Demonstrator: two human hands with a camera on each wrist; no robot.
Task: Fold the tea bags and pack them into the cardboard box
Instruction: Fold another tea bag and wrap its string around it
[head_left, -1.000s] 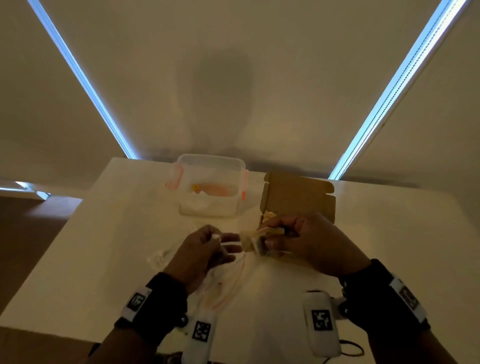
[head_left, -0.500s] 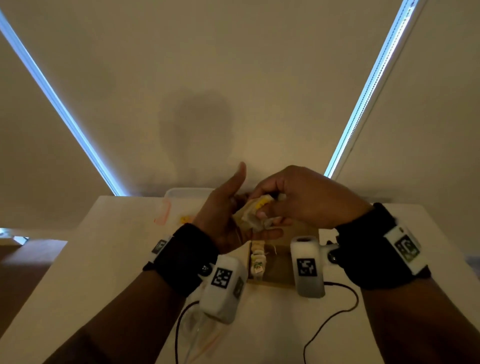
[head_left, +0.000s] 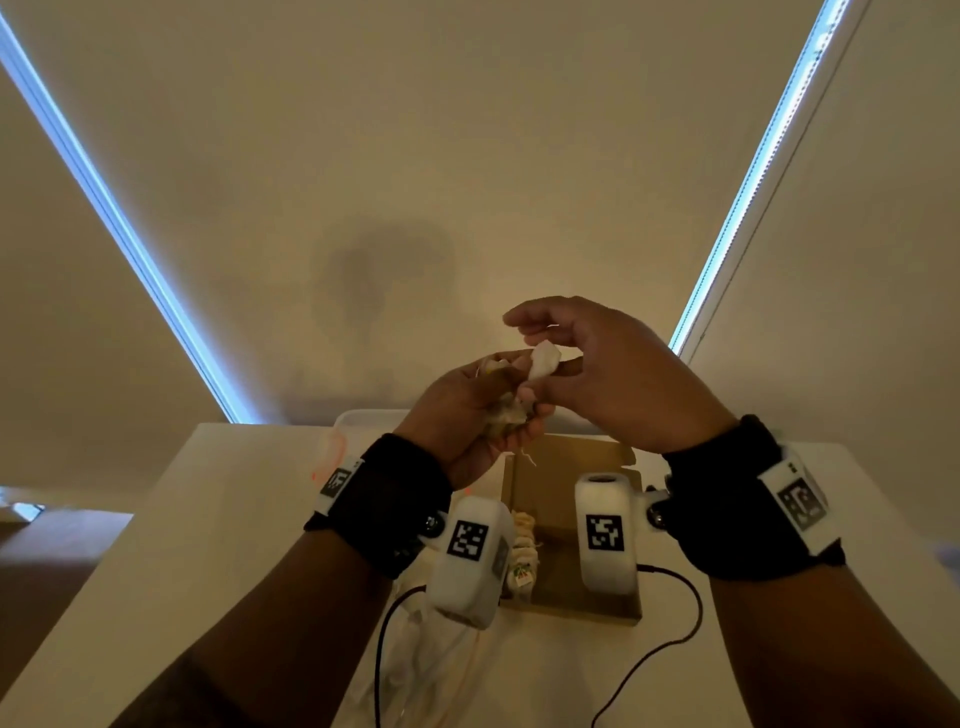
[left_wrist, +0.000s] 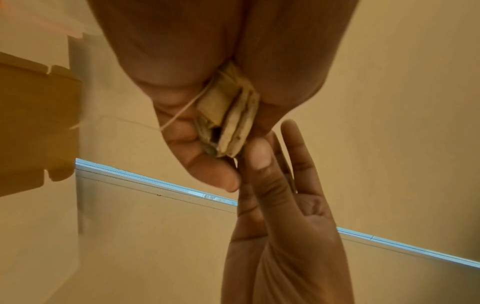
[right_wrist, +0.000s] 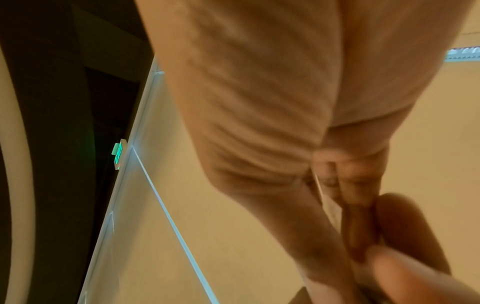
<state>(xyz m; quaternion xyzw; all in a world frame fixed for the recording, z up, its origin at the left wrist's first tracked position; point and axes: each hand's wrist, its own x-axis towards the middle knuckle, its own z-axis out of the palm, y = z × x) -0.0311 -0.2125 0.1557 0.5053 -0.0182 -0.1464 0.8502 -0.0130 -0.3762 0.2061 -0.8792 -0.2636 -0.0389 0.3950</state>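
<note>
My left hand (head_left: 498, 415) is raised above the table and grips a folded, brownish tea bag (head_left: 508, 414) between thumb and fingers. The left wrist view shows the tea bag (left_wrist: 230, 119) doubled over, with its string (left_wrist: 182, 111) trailing across my fingers. My right hand (head_left: 545, 358) meets it from the right and pinches the bag's white tag (head_left: 546, 359); its index finger is lifted. Below the hands, the open cardboard box (head_left: 582, 597) lies on the table with folded tea bags (head_left: 522, 551) along its left side.
A clear plastic container (head_left: 363, 420) with orange clips stands at the table's far edge behind the box. A crumpled clear plastic bag (head_left: 415, 654) and black cables (head_left: 675, 613) lie on the white table (head_left: 208, 545) near me. The box lid (left_wrist: 33, 123) stands open.
Both hands have lifted from the table to above the box. The left hand now wraps the folded bag, and the right hand has moved to the white tag, index finger raised.
</note>
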